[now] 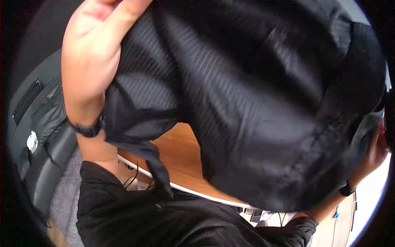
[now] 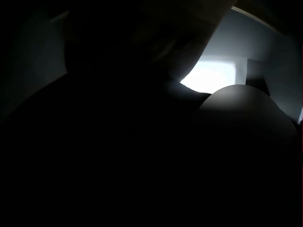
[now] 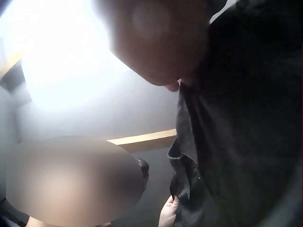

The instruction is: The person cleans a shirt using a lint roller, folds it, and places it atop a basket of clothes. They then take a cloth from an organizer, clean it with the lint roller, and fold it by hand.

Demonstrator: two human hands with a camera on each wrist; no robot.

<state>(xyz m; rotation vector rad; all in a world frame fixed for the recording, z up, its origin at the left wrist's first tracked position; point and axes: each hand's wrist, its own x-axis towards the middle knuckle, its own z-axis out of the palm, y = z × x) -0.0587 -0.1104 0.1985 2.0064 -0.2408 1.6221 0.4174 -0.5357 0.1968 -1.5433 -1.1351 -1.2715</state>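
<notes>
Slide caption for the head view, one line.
Left hand and right hand hold up faintly striped black fabric, with a brown tabletop showing beyond it.

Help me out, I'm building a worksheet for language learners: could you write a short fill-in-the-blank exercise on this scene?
1. The left hand and right hand hold up a cloth whose colour is ____.
2. The table has a brown top and an edge coloured ____.
3. A black band goes around the person's left ____.

Missing words: black; white; wrist.
</notes>
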